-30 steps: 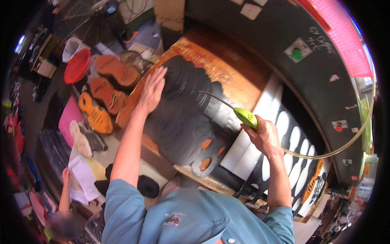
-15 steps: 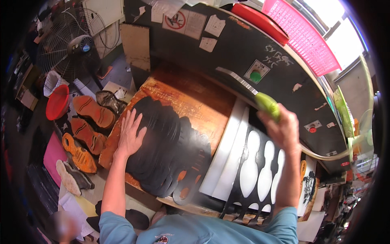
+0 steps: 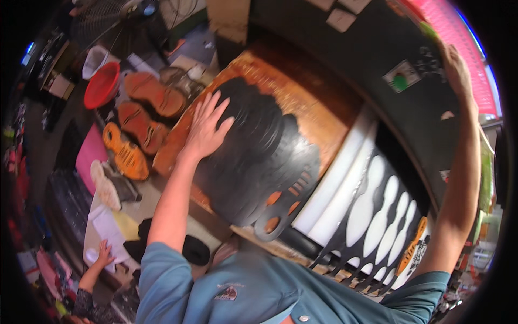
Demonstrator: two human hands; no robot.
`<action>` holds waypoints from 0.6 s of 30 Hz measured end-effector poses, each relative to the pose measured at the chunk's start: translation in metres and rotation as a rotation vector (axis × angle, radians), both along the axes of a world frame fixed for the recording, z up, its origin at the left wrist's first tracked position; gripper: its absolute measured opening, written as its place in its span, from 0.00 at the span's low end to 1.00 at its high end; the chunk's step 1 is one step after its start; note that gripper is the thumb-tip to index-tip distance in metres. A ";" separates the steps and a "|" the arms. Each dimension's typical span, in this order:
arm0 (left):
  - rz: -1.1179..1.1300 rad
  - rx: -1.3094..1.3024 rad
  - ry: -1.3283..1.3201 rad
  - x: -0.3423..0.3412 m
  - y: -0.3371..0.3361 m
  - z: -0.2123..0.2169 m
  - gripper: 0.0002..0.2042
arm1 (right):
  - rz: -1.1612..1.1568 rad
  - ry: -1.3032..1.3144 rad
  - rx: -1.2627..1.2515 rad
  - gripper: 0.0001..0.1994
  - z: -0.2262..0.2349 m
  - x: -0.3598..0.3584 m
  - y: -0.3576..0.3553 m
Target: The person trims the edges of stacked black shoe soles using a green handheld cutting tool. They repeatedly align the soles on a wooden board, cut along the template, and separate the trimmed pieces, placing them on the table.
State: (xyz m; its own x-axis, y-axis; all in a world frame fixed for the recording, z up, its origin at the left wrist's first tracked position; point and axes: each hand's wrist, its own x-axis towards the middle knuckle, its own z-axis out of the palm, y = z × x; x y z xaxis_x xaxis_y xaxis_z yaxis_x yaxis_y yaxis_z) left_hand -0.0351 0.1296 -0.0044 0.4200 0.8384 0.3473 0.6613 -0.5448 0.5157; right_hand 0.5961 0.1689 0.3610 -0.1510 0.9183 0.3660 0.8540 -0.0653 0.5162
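My left hand (image 3: 209, 127) lies flat with fingers spread on the near-left edge of a heap of black sole-shaped pieces (image 3: 245, 156). The heap covers much of a worn wooden board (image 3: 318, 108), and orange shows through holes in the pieces at its near end. My right hand (image 3: 457, 70) is raised at the top edge of a dark machine panel (image 3: 345, 59). Its fingers look closed on a green-handled tool (image 3: 429, 30), which is blurred and mostly hidden. Right of the board, a black sheet (image 3: 353, 256) with sole-shaped cut-outs shows white beneath.
Several orange-brown shoe-sole moulds (image 3: 129, 154) lie on the left near a red bowl (image 3: 101, 85). A fan (image 3: 102, 24) stands behind. Another person's hand (image 3: 102, 256) is over papers at lower left. A pink basket (image 3: 480, 59) sits atop the panel, which bears a green button (image 3: 399, 81).
My right hand has gone up and to the right with the green-handled tool, from in front of the panel to its top edge. My left hand stays on the black pieces. The view has shifted.
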 end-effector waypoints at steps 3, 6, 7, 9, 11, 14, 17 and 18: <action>0.022 -0.051 -0.038 -0.001 0.001 -0.004 0.28 | 0.110 0.312 0.042 0.25 -0.013 0.018 0.024; 0.012 0.023 -0.027 0.000 0.005 -0.006 0.26 | 0.172 0.484 0.160 0.22 -0.030 -0.011 0.015; 0.016 0.033 -0.017 0.000 0.006 -0.006 0.25 | 0.148 0.499 0.131 0.20 -0.042 -0.033 0.001; 0.024 0.004 0.000 0.000 0.008 -0.008 0.25 | 0.298 0.624 0.362 0.16 -0.083 -0.091 -0.046; 0.016 -0.029 -0.050 -0.002 0.008 -0.009 0.25 | 0.442 1.014 0.190 0.14 -0.147 -0.161 -0.112; 0.021 -0.050 -0.030 -0.004 0.005 -0.008 0.26 | -0.023 1.025 -0.574 0.27 -0.237 -0.260 -0.197; 0.013 -0.061 -0.040 -0.002 0.005 -0.006 0.26 | -0.078 0.724 -0.446 0.28 -0.279 -0.304 -0.220; 0.013 -0.063 -0.047 -0.002 0.005 -0.006 0.27 | -0.066 0.667 -0.331 0.28 -0.288 -0.315 -0.225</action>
